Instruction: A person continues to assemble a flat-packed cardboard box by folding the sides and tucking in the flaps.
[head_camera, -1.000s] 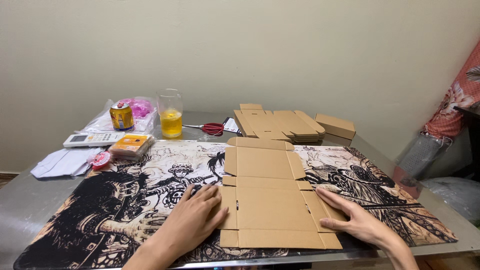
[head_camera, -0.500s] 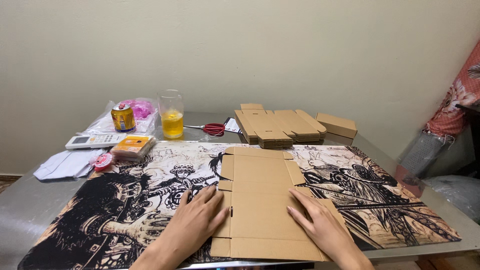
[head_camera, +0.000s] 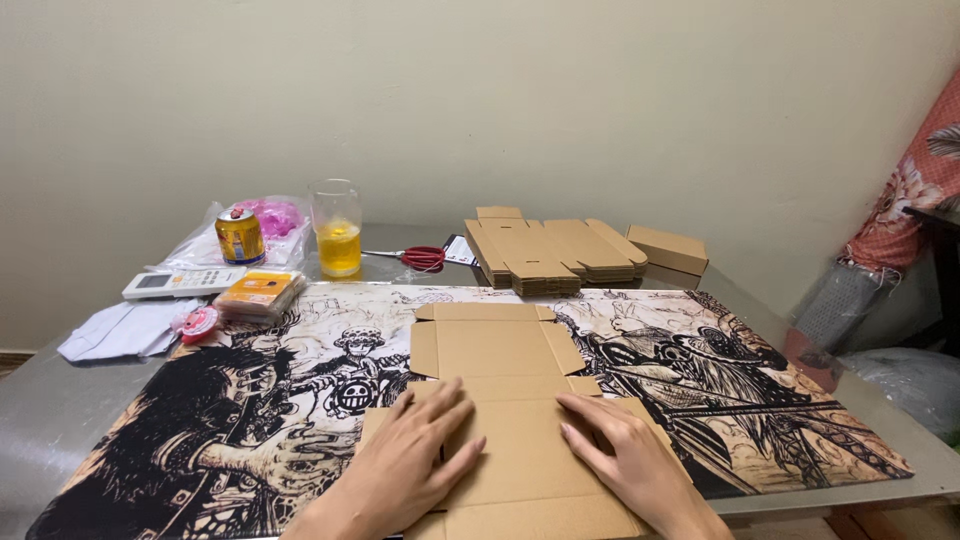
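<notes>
At the bottom centre of the frame, the left hand (head_camera: 405, 465) and the right hand (head_camera: 625, 460) are lying palm down with fingers spread, pinching nothing, both pressing on the near panel of a flat cardboard box blank (head_camera: 497, 348). The blank is lying unfolded on a printed black-and-cream mat (head_camera: 250, 420), its far flaps reaching toward the middle of the frame. The work in hand looks like flattening or creasing that near panel. Raising a side flap would call for fingertips sliding out to an edge, since both palms are sitting inside the creases. The blank's near edge is running close to the edge of the grey table (head_camera: 60, 400), while the mat is lying open to either side. Farther back, in the upper middle, a stack of flat blanks (head_camera: 550, 250), red scissors (head_camera: 415, 258) and a glass of yellow drink (head_camera: 338, 230) are standing well apart from the hands.
</notes>
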